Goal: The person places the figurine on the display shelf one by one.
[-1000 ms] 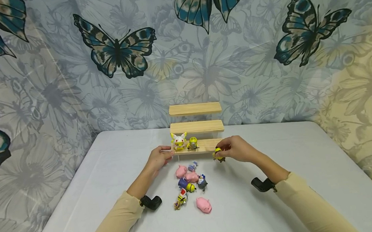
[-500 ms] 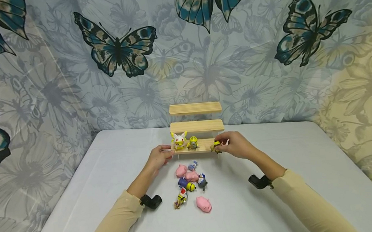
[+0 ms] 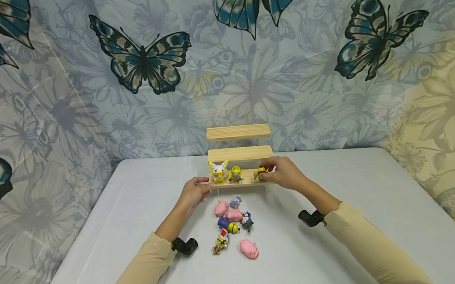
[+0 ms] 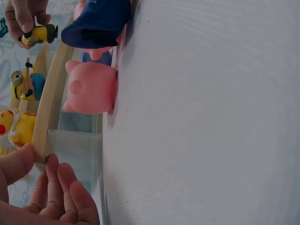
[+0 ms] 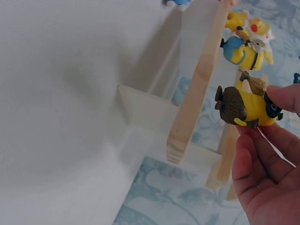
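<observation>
A three-step wooden shelf (image 3: 239,154) stands at the back of the table. On its lowest step (image 3: 249,181) stand a white-and-yellow figure (image 3: 218,171) and a small yellow minion (image 3: 236,173). My right hand (image 3: 280,172) pinches a yellow-and-brown figure (image 3: 261,173) (image 5: 246,107) (image 4: 37,34) over the right end of that step (image 5: 197,84). My left hand (image 3: 194,192) (image 4: 44,192) grips the left end of the step (image 4: 47,126), thumb on top. Several loose figures, among them pink pigs (image 3: 249,249) (image 4: 91,86), lie between my forearms.
The table (image 3: 340,249) has a pale grey cloth. A butterfly-printed curtain (image 3: 141,64) hangs right behind the shelf. The two upper steps (image 3: 238,132) are bare. Black wrist mounts (image 3: 185,245) sit on both forearms.
My right hand has carried the yellow-and-brown figure up from just above the table at the shelf's right front to over the lowest step. The left hand has stayed put.
</observation>
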Demonstrator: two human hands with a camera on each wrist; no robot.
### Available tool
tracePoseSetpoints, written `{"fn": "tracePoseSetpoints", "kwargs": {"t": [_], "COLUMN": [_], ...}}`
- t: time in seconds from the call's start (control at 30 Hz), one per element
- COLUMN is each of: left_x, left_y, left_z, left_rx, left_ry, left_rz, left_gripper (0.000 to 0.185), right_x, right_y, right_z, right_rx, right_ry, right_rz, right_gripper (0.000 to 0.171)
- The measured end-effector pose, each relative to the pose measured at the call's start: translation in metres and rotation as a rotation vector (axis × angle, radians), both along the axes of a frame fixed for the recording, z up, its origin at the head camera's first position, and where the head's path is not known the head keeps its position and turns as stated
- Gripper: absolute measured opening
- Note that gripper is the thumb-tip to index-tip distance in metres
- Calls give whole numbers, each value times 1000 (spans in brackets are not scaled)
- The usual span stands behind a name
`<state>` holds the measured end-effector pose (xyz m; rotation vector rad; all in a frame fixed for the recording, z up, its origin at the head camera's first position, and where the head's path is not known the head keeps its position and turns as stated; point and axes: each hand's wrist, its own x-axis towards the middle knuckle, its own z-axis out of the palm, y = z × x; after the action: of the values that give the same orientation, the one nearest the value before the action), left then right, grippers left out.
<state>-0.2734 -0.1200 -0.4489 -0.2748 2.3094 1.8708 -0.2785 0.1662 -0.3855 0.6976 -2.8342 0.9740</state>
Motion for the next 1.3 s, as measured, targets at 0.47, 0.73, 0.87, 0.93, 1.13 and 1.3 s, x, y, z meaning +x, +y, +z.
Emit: {"fn": "tracePoseSetpoints", "kwargs": {"t": [0.47,0.73,0.87,0.93,1.13,1.3], "left_x": [0,1,1,0,0,1], "left_y": [-2,0,0,0,-1,0], "left_z": [1,2,1,1,2,3], "left_rx": [-5,-8,-4,-4,-2,-8], "left_ry": [-15,-25,-24,-23,-18,-18], "left_rz": [-2,1,-2,-3,-4,-4], "left_gripper": [38,39,38,38,39,39], "right_x": [-9,-13,-12,-12,-12,-13], "right_y": [-18,-25,-26,-26,-25,-23], "right_z": [-6,-10,-10,-10,-10,-10], "right_rx": [-26,-30,-33,-37,-45,-48], "right_ry": [35,62,52,48,38,14], "right_rz": [-23,-24,-29,-30,-25,-21], "right_gripper": [28,27,28,29,33,35]}}
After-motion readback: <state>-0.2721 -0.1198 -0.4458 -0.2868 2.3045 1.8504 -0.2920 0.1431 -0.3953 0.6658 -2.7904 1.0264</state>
